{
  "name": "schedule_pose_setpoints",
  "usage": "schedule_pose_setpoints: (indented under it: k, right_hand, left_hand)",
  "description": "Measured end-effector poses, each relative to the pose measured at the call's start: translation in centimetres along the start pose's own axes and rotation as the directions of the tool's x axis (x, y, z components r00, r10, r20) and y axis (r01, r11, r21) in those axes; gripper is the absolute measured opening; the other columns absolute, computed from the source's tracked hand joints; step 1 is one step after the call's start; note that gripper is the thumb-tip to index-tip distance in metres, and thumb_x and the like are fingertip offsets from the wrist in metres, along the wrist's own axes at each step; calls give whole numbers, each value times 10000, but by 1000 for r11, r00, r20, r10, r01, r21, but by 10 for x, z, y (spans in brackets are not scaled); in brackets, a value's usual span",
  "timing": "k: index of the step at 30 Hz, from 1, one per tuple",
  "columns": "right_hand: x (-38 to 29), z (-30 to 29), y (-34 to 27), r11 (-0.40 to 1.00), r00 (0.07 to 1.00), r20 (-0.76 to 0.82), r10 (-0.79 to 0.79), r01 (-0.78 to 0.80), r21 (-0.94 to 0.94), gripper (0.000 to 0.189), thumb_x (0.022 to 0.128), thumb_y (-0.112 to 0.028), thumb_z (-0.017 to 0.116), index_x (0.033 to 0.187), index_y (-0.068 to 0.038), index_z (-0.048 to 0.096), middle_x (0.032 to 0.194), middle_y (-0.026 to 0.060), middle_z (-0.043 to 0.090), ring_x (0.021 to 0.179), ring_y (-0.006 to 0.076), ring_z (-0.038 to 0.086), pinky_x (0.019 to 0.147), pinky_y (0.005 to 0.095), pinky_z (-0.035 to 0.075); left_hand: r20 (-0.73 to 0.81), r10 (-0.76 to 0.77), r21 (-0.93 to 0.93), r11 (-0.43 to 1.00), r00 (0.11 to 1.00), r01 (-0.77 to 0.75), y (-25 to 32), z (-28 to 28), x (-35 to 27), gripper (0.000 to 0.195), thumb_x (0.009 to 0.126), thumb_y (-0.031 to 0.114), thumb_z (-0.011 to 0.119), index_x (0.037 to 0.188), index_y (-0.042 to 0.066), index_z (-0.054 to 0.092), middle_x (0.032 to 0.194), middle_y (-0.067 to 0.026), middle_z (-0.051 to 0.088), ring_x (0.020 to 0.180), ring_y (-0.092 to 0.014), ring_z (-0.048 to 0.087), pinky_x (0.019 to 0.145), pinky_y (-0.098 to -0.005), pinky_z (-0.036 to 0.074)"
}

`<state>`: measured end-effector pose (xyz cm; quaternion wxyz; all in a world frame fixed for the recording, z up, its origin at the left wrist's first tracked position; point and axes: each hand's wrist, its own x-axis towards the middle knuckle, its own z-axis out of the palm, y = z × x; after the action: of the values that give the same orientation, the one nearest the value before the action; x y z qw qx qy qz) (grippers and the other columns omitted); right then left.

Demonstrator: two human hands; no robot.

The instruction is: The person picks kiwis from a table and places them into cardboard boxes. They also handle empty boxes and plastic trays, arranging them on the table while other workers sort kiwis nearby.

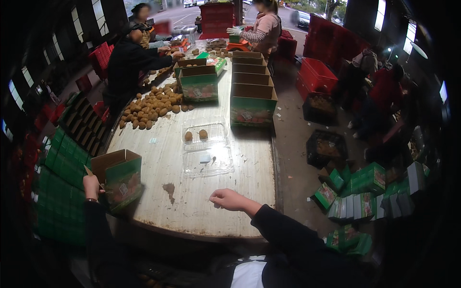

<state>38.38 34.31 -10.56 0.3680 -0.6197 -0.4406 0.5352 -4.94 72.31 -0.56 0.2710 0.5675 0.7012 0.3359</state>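
Observation:
My left hand [92, 187] grips the near left side of an open green cardboard box [124, 183] at the table's left edge. Over the near part of the table [201, 223] is my right hand [227, 199], its fingers curled together with nothing visible in them. Beyond it lies an open clear plastic clamshell tray [207, 147], with two brown kiwifruit [203, 134] in its far half and a small pale slip in the near half. A pile of kiwifruit [155, 104] spreads along the table's left side, beside another open green box [199, 86].
A row of open green boxes [253, 111] stands along the right. Co-workers [133, 64] [264, 32] are at the far end. Stacked green cartons [61, 187] flank the left; black crates [326, 147] and more green boxes [367, 180] are on the floor at right.

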Motion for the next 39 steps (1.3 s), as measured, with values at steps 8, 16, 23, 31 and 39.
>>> schedule_pose_setpoints:
  k: [8, 16, 23, 31, 39]
  right_hand:
    - [-71, -83, 70, 988, 992, 125, 20, -39, 151, 331, 1035, -335, 599, 1119, -25, 683, 942, 50, 693, 882, 131, 669, 764, 299, 566]
    - [-49, -185, 41, 777, 980, 99, 174, -198, 598, 891, 955, -743, 488, 1509, -48, 427, 1389, 172, 529, 1338, 302, 493, 994, 516, 531]
    - [-46, -297, 46, 821, 949, -195, 248, -100, 562, 508, 962, -538, 669, 1184, -81, 647, 1046, 59, 680, 953, 220, 663, 786, 411, 611]
    - [19, -415, 64, 904, 894, -437, 97, 105, 415, 261, 927, -358, 699, 1071, -156, 618, 1047, 20, 636, 995, 202, 615, 845, 407, 576]
    - [77, -473, 84, 957, 849, -527, -31, 177, 229, 271, 962, -254, 646, 1167, -78, 622, 1014, -9, 602, 898, 114, 570, 779, 331, 514]
  left_hand:
    - [135, 179, 91, 977, 975, -192, 140, 12, -193, 204, 808, 85, 537, 769, -92, 631, 705, -162, 641, 587, -310, 661, 453, -455, 533]
    - [370, 213, -153, 974, 904, -167, 216, 111, -345, 152, 763, 58, 576, 738, -77, 641, 664, -143, 634, 554, -260, 670, 479, -368, 564]
    - [450, 318, -487, 870, 835, -70, 217, 265, -397, 212, 835, 65, 545, 725, -85, 648, 637, -107, 630, 497, -180, 604, 453, -339, 500]
    - [176, 269, -204, 951, 947, -232, 207, 412, -426, 323, 941, 276, 567, 868, -22, 667, 794, -251, 685, 801, -445, 675, 728, -501, 523]
    - [315, 112, -253, 967, 942, -30, 223, 496, -420, 401, 964, 358, 535, 902, -26, 634, 910, -315, 668, 920, -523, 629, 820, -564, 501]
